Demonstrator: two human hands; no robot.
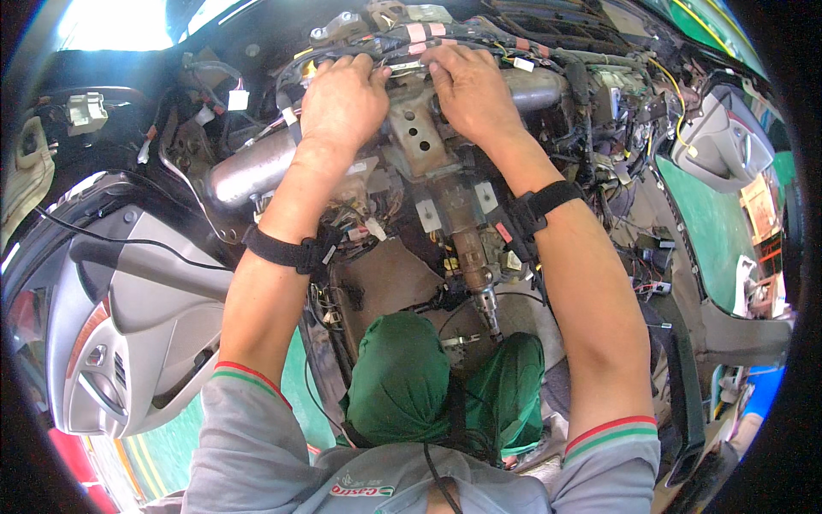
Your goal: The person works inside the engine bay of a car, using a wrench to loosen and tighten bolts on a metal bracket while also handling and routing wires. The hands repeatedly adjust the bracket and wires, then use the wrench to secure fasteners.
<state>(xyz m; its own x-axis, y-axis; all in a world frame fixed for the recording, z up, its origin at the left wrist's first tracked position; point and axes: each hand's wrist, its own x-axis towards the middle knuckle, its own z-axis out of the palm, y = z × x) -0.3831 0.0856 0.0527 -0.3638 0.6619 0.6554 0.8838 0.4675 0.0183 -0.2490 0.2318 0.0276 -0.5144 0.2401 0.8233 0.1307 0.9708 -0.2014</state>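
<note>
Both of my hands reach forward over a bare metal dashboard crossbeam (254, 169) inside a stripped car. My left hand (347, 103) is closed, its fingers curled over the wiring harness (432, 32) behind the beam. My right hand (473, 96) grips the same harness a little to the right, thumb bent inward. The harness is a dark bundle with pink tape bands, and my fingertips are partly hidden among its wires. Between my hands stands a metal bracket (415, 137) with three dark holes. Below it the steering column (473, 265) slopes down toward my knees.
Loose wires and connectors hang on the right (616, 171), and a white connector (238, 99) dangles at the left. An open door with a grey panel (145, 334) stands on the left, another door (726, 141) at the far right. My green-clad knees (398, 377) are below the column.
</note>
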